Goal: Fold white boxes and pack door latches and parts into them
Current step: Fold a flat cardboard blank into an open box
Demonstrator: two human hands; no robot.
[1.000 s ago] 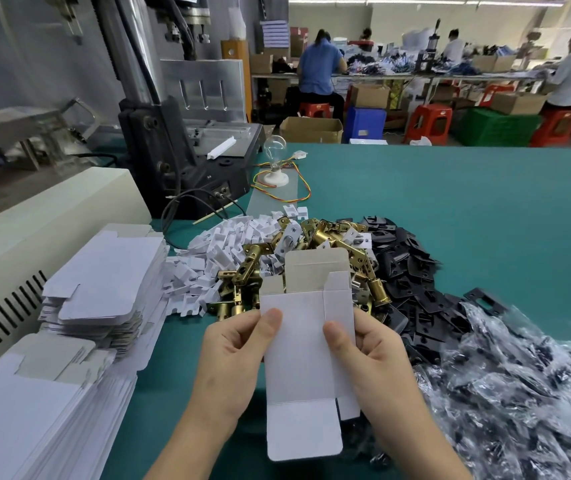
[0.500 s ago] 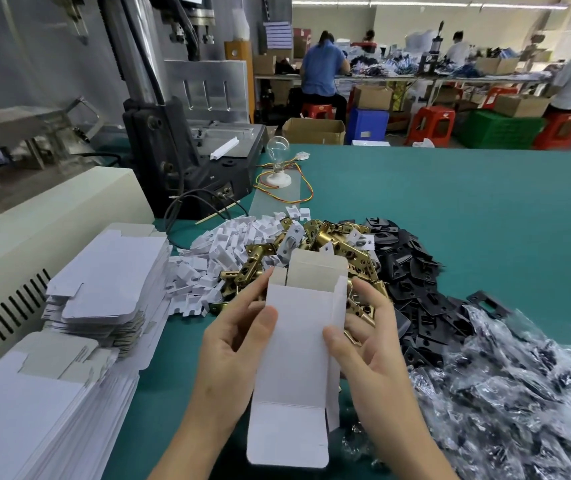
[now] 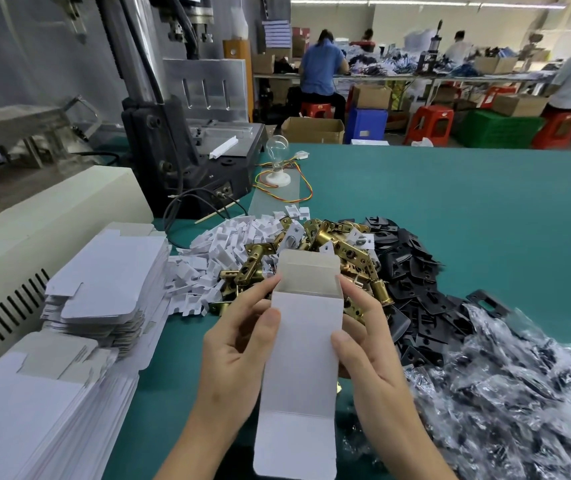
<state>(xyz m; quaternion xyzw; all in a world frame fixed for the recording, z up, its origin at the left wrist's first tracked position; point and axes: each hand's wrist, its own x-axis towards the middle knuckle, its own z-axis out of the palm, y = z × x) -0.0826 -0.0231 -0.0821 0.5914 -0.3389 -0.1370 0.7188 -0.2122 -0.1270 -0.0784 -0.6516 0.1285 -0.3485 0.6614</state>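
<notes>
**Both hands hold one white box, open at both ends, above the parts heap**

The left hand [image 3: 239, 344] and the right hand [image 3: 370, 348] both grip a tall white cardboard box [image 3: 303, 358], held just above the near edge of the teal tabletop [image 3: 450, 202]. Each thumb presses on the box's front face, and the other fingers wrap round its sides and back. The left forefinger reaches up along the left edge toward the top corner. The top flap stands upright and shows its grey-brown inner side. The bottom flap hangs unfolded toward the camera.

Directly behind the box lies a heap of brass door latches [image 3: 343, 247]. A pile of small white plastic pieces [image 3: 215, 251] touches that heap on the left. A spread of flat black plastic plates [image 3: 412, 271] touches it on the right. Nearer on the right, a mound of crinkled clear plastic bags [image 3: 519, 393] with dark contents lies beside the right hand.

Stacks of flat white box blanks [image 3: 111, 271] stand at the left, against a cream metal housing [image 3: 35, 220] with vent slots. A grey press machine [image 3: 180, 133] stands at the far left of the tabletop, with a glass light bulb [image 3: 277, 147] on a white base just beside it
</notes>
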